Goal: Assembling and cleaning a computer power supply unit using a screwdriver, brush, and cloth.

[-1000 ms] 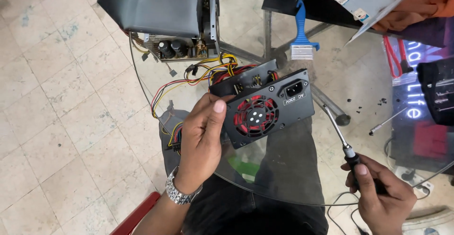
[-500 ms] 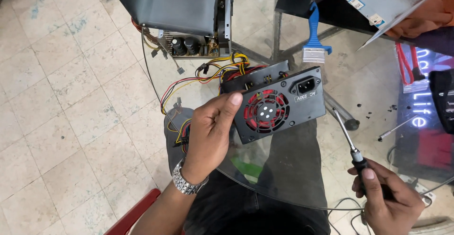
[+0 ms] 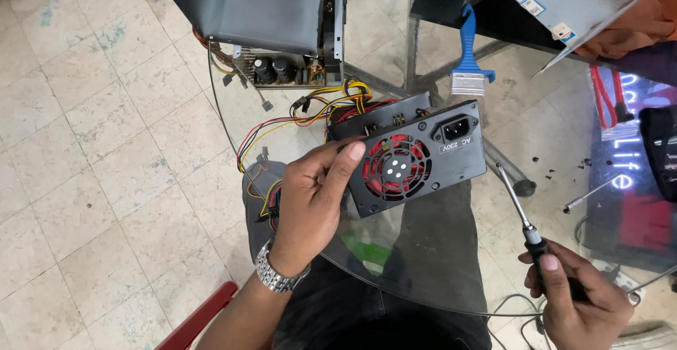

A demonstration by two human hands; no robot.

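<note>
Head view, left hand: the left hand (image 3: 315,207) grips the black power box (image 3: 416,156) by its near side, thumb by the red fan (image 3: 396,167).
Head view, right hand: the right hand (image 3: 580,303) is closed around a screwdriver (image 3: 522,212).
Where: the box sits tilted on the glass table (image 3: 437,279).
Change: box and screwdriver look the same as a second ago, so no screw is being turned yet.

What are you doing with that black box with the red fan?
A person sits at a round glass table. The left hand grips a black power supply box with a red fan, tilting it up on the glass. The right hand holds a screwdriver, its tip near the box but not touching it. Coloured wires trail from the box. A blue brush and small screws lie nearby.
</note>
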